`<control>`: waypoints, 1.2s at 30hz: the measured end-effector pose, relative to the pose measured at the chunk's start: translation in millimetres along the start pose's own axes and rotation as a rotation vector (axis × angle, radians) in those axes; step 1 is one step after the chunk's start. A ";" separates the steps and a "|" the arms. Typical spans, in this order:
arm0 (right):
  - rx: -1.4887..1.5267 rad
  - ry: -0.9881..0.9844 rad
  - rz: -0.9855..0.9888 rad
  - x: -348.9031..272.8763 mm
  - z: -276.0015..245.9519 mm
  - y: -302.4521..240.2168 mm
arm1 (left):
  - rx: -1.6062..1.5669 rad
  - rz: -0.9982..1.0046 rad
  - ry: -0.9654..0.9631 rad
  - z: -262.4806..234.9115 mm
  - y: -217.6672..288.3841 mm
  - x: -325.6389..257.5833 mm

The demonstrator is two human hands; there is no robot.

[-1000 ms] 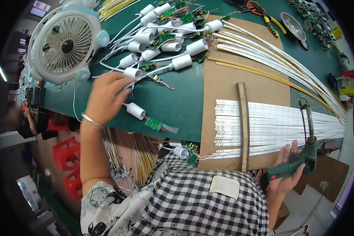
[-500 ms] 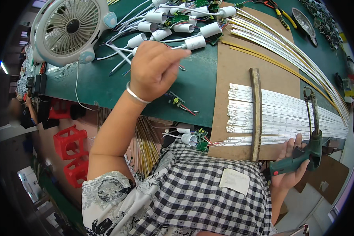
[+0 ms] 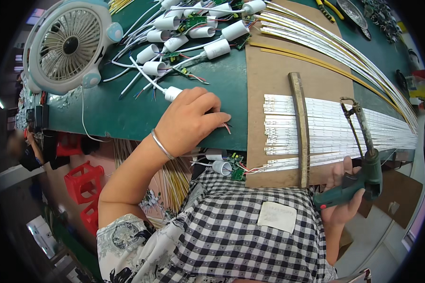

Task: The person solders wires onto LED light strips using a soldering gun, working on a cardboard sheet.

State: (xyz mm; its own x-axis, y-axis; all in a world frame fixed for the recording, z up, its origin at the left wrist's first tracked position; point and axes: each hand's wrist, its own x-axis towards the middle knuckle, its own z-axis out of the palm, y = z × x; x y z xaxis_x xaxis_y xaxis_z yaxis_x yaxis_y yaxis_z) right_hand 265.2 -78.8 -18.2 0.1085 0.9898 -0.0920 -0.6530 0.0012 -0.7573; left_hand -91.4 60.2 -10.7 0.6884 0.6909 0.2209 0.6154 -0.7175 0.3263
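My left hand (image 3: pixel 190 120) is closed over a white capped part with a wire (image 3: pixel 173 93) and short red leads, near the front edge of the green table (image 3: pixel 127 118). A silver bangle sits on that wrist. My right hand (image 3: pixel 341 198) grips a green soldering gun (image 3: pixel 363 165) whose tip points up over a row of white LED strips (image 3: pixel 335 127). The strips lie side by side on a brown board (image 3: pixel 274 70) under a metal bar (image 3: pixel 298 122).
A white table fan (image 3: pixel 68 45) stands at the back left. A pile of white capped parts with small green circuit boards (image 3: pixel 193 28) lies beyond my left hand. Long yellow strips (image 3: pixel 344 52) run diagonally at the right. Red crates (image 3: pixel 82 184) sit below the table.
My left hand has come toward me and to the right with a white capped part, from the pile to the table's front edge. The soldering gun has stayed in place.
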 end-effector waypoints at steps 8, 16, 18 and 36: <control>-0.049 0.019 0.003 -24.8 -5.0 6.5 | 0.063 0.107 -0.029 -10.4 2.9 14.1; -0.263 0.120 0.177 -25.9 13.0 16.4 | -0.347 0.066 0.118 28.0 59.6 21.3; -0.242 0.098 0.194 -16.2 29.2 12.3 | -0.383 0.042 0.131 28.0 64.3 21.2; -0.713 -0.041 0.424 14.9 81.3 40.5 | -0.525 0.028 0.046 25.2 92.3 21.3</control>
State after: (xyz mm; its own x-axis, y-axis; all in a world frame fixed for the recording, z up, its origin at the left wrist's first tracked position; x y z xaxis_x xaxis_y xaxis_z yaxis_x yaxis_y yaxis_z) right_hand 179.4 -52.4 2.3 -0.0759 0.8905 -0.4485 0.0004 -0.4498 -0.8931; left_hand -10.3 6.5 0.9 0.6771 0.6838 0.2719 0.3142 -0.6028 0.7334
